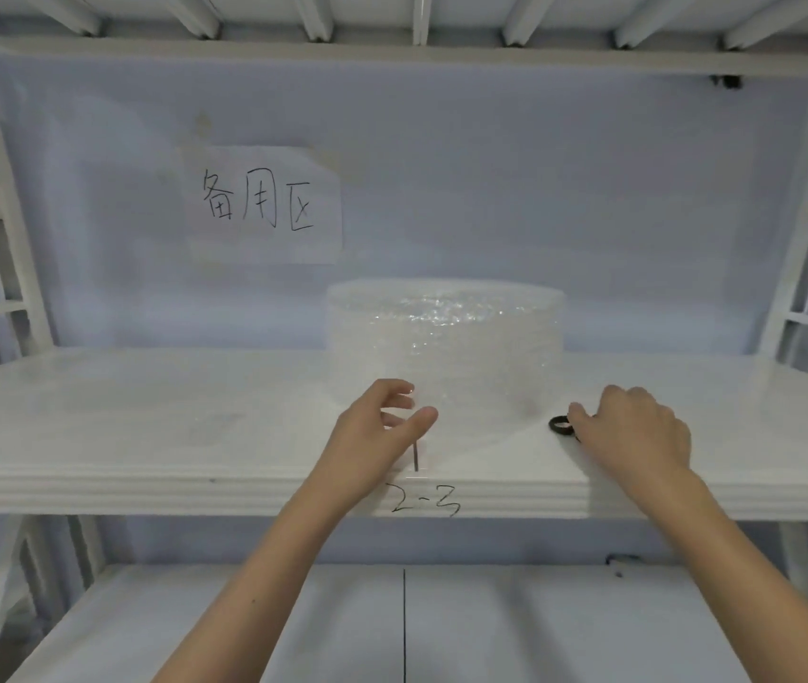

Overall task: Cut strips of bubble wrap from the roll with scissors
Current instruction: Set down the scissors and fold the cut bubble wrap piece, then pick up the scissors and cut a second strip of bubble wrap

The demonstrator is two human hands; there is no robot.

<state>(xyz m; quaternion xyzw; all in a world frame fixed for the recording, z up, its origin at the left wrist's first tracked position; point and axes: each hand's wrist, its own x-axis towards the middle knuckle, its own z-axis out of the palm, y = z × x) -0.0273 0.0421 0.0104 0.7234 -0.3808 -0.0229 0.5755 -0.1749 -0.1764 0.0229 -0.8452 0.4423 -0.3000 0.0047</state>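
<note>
Bubble wrap roll (446, 347) sitting on shelf (146, 436); left hand (382, 431) reaching, grip open; right hand (633, 431) closing over scissors (559, 425) (blades hidden), lifting needed next.

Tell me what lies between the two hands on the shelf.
Head view: between the left hand and right hand lie the roll's loose sheet and a black scissor handle.

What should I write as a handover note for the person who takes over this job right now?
Left hand: open, empty, at the front of the bubble wrap roll.
Right hand: resting on the scissors; only one black handle ring shows, so the grip is unclear.
The roll stands upright on the white shelf, with a loose sheet trailing toward the front edge.
Done: no cut strip is visible.
Left: take up the scissors, pull out wrap, cut strips.
</note>
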